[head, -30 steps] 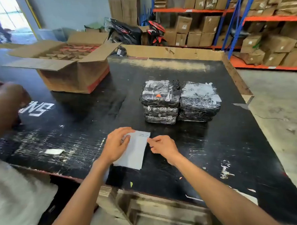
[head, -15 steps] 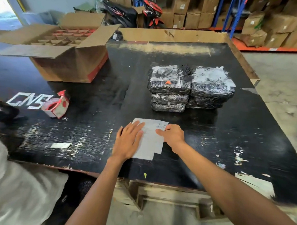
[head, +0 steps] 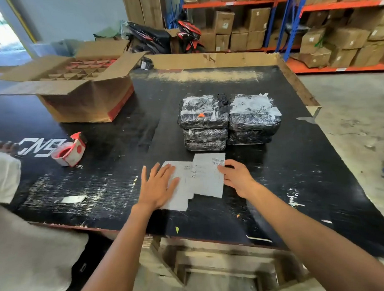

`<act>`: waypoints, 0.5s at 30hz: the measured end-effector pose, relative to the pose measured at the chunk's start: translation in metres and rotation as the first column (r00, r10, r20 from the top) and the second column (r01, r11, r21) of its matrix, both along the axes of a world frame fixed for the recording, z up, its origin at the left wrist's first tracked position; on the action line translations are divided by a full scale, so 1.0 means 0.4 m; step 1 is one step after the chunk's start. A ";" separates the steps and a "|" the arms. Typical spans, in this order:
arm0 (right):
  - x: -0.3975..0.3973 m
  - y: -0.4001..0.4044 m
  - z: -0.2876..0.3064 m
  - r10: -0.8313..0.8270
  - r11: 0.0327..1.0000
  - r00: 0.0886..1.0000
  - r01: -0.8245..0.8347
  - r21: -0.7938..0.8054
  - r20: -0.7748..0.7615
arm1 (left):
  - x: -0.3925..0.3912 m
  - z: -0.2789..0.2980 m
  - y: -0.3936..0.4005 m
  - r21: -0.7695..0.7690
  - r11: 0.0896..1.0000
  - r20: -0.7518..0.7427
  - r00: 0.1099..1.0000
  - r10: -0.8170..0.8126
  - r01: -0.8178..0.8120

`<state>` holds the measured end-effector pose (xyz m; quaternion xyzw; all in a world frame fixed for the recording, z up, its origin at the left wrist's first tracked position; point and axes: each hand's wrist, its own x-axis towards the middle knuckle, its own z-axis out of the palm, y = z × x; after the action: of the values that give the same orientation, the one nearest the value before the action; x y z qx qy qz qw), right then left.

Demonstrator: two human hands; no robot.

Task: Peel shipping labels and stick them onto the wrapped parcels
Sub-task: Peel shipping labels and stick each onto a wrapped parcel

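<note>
Two white shipping labels lie overlapping on the black table [head: 296,174]. The left label [head: 179,195] is pressed flat under my left hand [head: 158,185], fingers spread. The right label [head: 207,177], with a barcode at its top right, overlaps the left one; my right hand [head: 236,176] touches its right edge with the fingers curled on the paper. Just behind the labels stand the wrapped parcels [head: 227,120], black bundles in clear film, in two stacks side by side.
A red and white tape dispenser [head: 70,153] sits at the left, an open cardboard box [head: 80,88] behind it. A person in white [head: 5,173] stands at the left edge. A paper scrap [head: 71,199] lies near the front edge. Shelves of boxes and a motorbike stand beyond.
The sheets held together in both hands were laid on the table and slid apart, the right one now shifted to the right and further back. The tape dispenser came into view.
</note>
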<state>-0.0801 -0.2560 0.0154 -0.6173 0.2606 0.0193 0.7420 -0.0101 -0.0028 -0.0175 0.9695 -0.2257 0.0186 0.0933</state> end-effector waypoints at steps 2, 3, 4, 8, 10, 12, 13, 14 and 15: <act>-0.012 -0.024 0.022 0.029 1.000 0.999 -0.029 0.004 0.019 | -0.007 0.033 -0.030 -0.058 0.998 0.101 0.995 -0.009 0.015; -0.020 -0.036 0.035 0.040 0.999 0.999 -0.040 0.007 0.032 | -0.017 0.052 -0.055 -0.148 0.989 0.117 0.993 -0.011 0.029; -0.025 -0.049 0.046 0.048 0.999 0.998 -0.048 0.005 0.048 | -0.027 0.074 -0.085 -0.278 0.960 0.079 0.997 -0.012 0.033; -0.039 -0.091 0.082 0.083 0.996 0.989 -0.079 -0.037 0.126 | -0.093 0.163 -0.221 -0.780 0.549 -0.488 0.841 -0.233 -0.301; -0.047 -0.113 0.096 0.128 0.988 0.980 -0.113 -0.104 0.154 | -0.108 0.170 -0.273 -0.806 0.377 -0.580 0.739 -0.343 -0.457; -0.062 -0.146 0.104 0.180 0.975 0.964 -0.150 -0.162 0.195 | -0.112 0.163 -0.312 -0.801 0.290 -0.598 0.712 -0.368 -0.523; -0.071 -0.160 0.103 0.211 0.965 0.954 -0.169 -0.200 0.213 | -0.113 0.158 -0.324 -0.802 0.267 -0.597 0.719 -0.356 -0.534; -0.080 -0.178 0.102 0.239 0.952 0.945 -0.183 -0.246 0.222 | -0.114 0.157 -0.338 -0.807 0.260 -0.590 0.733 -0.339 -0.530; -0.092 -0.198 0.097 0.257 0.940 0.940 -0.189 -0.284 0.223 | -0.122 0.156 -0.353 -0.813 0.266 -0.581 0.747 -0.322 -0.518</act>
<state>-0.1168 -0.3351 0.0542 -0.7317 0.0904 -0.0101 0.6755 -0.0587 -0.1441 0.0450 0.6592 -0.0513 -0.1826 0.7277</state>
